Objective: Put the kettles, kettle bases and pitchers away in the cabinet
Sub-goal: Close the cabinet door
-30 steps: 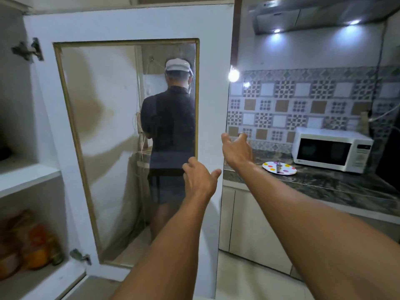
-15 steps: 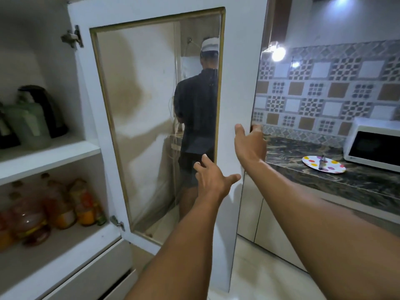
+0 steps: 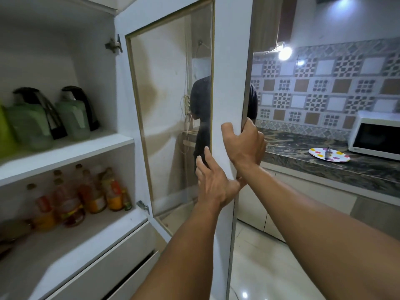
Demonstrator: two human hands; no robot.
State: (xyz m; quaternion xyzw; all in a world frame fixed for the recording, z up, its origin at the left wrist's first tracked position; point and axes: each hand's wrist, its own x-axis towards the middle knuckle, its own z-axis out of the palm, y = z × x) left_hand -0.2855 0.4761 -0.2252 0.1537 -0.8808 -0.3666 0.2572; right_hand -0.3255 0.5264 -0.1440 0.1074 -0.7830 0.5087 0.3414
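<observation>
Right hand (image 3: 244, 144) clenched around cabinet door (image 3: 229, 68) edge; left hand (image 3: 213, 182) released, flat against door frame. Kettles (image 3: 52, 115) on upper shelf (image 3: 65, 152).

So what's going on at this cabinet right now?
A person has both hands on the open cabinet door. The right hand grips its free edge, and the left hand rests flat on the frame below. Two green kettles with black handles already stand on the upper shelf, above a shelf of bottles.
</observation>
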